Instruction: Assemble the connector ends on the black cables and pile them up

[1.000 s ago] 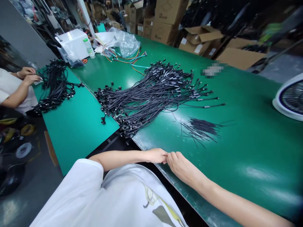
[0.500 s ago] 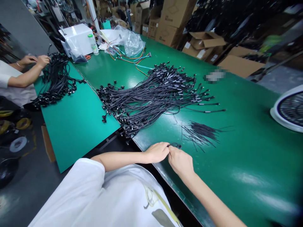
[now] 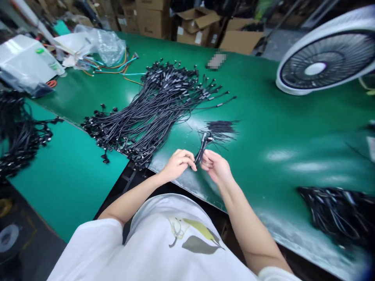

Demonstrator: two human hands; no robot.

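Note:
My left hand (image 3: 178, 164) and my right hand (image 3: 215, 167) hover close together over the front edge of the green workbench (image 3: 263, 164). Between them, a short bunch of black cables with a grey connector (image 3: 202, 147) rises from their fingertips, and both hands appear to pinch it. Just beyond lies a small heap of thin black wires (image 3: 219, 128). To the left, a large pile of black cables with connectors (image 3: 146, 113) spreads across the bench, close to my left hand.
A teal mat (image 3: 67, 187) holds another black cable heap (image 3: 17, 136) at left. A blurred black cable heap (image 3: 336, 212) lies at lower right. A white fan (image 3: 319, 58) stands far right. Coloured wires (image 3: 113, 69), a plastic bag (image 3: 108, 45) and cardboard boxes (image 3: 199, 27) lie beyond.
My view has swung right, bringing the fan and lower-right heap into sight. A small black piece between my fingers has become a visible bunch of cables, raised between my hands.

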